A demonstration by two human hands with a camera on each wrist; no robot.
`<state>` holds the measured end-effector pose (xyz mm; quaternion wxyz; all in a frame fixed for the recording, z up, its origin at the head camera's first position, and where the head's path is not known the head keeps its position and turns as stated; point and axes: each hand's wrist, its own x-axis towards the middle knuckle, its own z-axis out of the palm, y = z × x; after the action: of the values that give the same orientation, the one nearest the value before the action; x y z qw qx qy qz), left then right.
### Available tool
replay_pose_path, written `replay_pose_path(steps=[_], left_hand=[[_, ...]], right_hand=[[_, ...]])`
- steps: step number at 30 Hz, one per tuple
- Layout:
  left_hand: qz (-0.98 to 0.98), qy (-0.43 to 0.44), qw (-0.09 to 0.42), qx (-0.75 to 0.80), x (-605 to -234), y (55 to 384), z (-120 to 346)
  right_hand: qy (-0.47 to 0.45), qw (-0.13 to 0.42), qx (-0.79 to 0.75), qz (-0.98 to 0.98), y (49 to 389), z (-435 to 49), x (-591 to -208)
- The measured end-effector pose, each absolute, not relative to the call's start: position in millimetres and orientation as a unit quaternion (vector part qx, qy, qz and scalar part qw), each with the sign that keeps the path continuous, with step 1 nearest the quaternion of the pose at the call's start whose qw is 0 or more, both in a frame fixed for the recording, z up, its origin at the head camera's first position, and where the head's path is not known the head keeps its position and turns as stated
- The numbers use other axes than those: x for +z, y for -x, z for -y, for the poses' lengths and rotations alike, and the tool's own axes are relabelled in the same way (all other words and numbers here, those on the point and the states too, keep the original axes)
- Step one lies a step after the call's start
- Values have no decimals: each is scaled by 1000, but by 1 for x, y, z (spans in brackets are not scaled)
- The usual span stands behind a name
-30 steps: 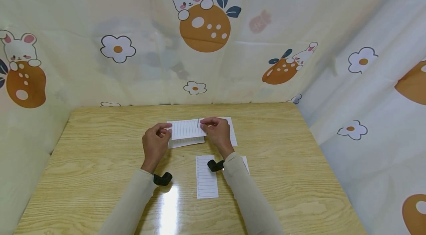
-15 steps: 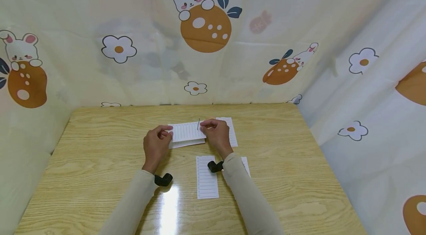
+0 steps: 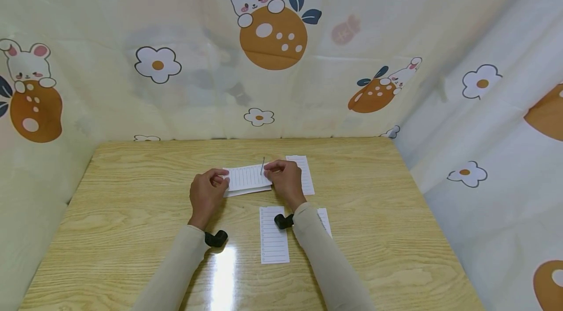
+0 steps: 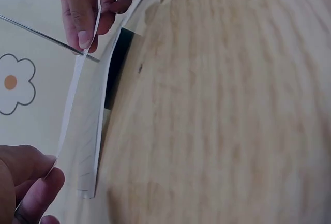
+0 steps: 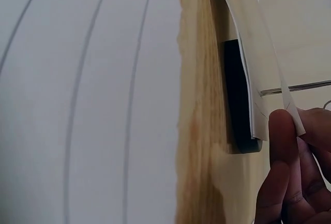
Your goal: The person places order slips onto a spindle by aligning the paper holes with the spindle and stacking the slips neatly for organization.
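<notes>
A lined white paper slip [image 3: 245,178] is held level between both hands. My left hand [image 3: 206,197] pinches its left end between thumb and fingers. At the other end my right hand [image 3: 287,181] pinches it, right beside an upright thin metal spike [image 3: 263,166]. In the left wrist view the spike [image 4: 41,35] passes through the held slip and runs down to more lined paper [image 4: 92,146] beneath. Under that paper shows the spike's dark base [image 5: 237,84] in the right wrist view. A gap separates the held slip from the paper below.
On the wooden table [image 3: 132,203] lie a lined slip [image 3: 273,245] in front of my hands, another slip [image 3: 304,179] behind my right hand, and a third slip [image 3: 324,220] partly under my right forearm. A printed curtain [image 3: 198,100] hangs behind the table.
Both hands have lowered the held slip a little down the spike. The gap to the paper below has narrowed and more of the spike stands above the slip.
</notes>
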<state>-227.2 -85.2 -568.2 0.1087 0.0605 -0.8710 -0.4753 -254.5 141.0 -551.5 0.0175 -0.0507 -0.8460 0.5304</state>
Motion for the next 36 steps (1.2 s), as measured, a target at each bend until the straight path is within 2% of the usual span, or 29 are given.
replay_pose_path(steps=[15, 25, 36], left_hand=[[886, -58, 100, -448, -573, 227, 85], [895, -59, 83, -435, -572, 227, 85], [900, -51, 89, -423, -574, 226, 85]], right_hand=[[41, 11, 505, 862, 257, -141, -558], [33, 28, 452, 891, 260, -139, -558], [40, 32, 431, 901, 260, -140, -558]])
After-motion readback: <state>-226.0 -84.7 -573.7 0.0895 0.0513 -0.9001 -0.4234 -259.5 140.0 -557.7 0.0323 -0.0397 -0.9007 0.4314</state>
